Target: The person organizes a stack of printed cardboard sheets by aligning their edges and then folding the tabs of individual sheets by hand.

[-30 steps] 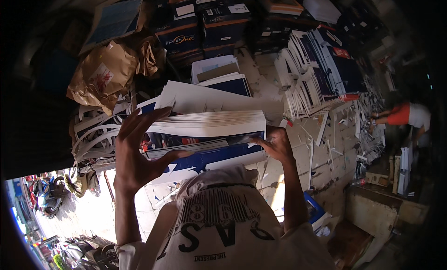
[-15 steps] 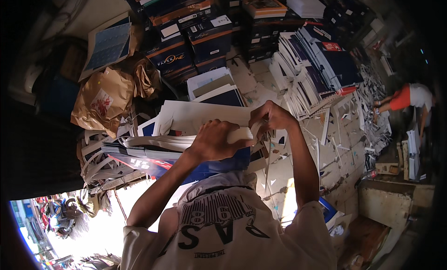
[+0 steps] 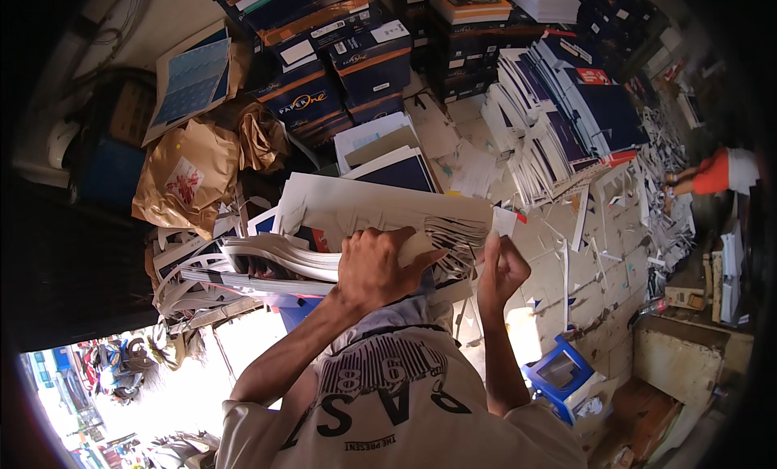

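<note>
Apparently midway, the left hand (image 3: 372, 267) grips the paper stack (image 3: 301, 258) near its middle, though the splayed right edge is not yet even; the stack lies under that palm, bending out leftward; the right hand (image 3: 502, 273) pinches a small white piece (image 3: 503, 220) just past that edge; beyond the far edge, a large white sheet (image 3: 348, 199).

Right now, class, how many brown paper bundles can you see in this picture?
2. The larger bundle lies beyond the left hand, toward the picture's left; the smaller bundle sits just right of its top. More may be hidden.
</note>
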{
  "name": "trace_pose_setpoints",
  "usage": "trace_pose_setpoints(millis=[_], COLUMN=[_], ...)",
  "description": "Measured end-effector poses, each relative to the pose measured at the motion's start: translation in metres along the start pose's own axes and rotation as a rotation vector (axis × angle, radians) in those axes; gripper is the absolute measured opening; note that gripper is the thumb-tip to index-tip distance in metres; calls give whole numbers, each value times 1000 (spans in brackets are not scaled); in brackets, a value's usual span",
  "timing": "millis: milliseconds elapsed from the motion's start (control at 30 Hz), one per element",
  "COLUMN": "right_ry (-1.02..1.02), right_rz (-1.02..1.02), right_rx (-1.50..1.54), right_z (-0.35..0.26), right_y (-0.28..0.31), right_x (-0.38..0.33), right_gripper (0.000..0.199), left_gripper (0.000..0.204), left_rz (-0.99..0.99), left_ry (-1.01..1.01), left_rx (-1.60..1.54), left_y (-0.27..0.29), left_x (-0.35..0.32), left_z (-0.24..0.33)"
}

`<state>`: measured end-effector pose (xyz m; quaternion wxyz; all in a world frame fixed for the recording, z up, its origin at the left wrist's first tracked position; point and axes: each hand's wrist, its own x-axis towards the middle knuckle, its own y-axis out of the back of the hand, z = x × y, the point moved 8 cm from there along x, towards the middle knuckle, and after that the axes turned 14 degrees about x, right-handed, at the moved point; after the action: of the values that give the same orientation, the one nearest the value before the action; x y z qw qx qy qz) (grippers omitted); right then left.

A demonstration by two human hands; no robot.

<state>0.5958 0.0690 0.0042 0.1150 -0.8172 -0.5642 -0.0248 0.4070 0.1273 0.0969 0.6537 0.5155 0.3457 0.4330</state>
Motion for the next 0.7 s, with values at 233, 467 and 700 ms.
trace_pose_setpoints(millis=[233, 467, 700], right_ry=[-291, -353, -349], right_rz=[-42, -450, -268], right_rx=[251, 387, 638], right_z=[28, 57, 35], right_y=[-30, -41, -49], right_x=[-23, -22, -34], right_gripper=[20, 29, 21], left_gripper=[34, 36, 41], left_rz=[-52, -45, -4], left_ry=[-56, -232, -243], left_rx=[-133, -193, -184], left_y=[5, 11, 16], left_x=[3, -13, -28], left_z=[10, 19, 11])
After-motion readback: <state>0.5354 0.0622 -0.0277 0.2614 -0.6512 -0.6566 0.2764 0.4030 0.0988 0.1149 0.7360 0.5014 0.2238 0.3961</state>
